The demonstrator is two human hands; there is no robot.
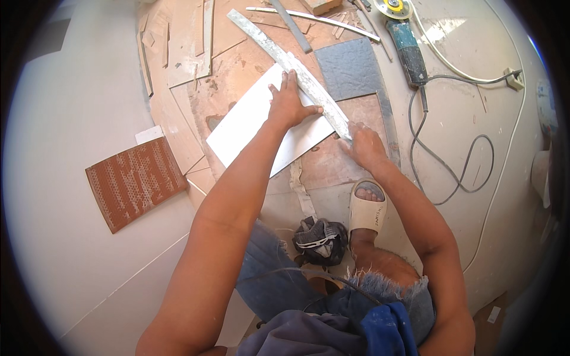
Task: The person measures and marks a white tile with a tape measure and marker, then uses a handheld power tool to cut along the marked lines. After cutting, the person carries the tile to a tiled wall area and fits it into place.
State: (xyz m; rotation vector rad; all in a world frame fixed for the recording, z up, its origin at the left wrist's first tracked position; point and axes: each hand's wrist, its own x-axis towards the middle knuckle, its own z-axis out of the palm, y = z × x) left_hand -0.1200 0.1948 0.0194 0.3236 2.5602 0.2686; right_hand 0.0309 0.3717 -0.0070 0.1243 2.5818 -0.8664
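Your spread left hand (289,104) braces the pale bar (312,86) across the white tile (243,130)
Thumb on the bar, fingers splayed by its edge, probably to stop it slipping; your right hand (367,145) curls at the near end, its grip unclear; the tile lies over a reddish slab (363,113); dark lettering marks your sandal (367,215).

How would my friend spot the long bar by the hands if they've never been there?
Start with the big white tile. The long bar lies along its far right side, with the left hand touching it and the right hand at its near end. Whitish blotches set it apart from the plain grey strip near its far end.
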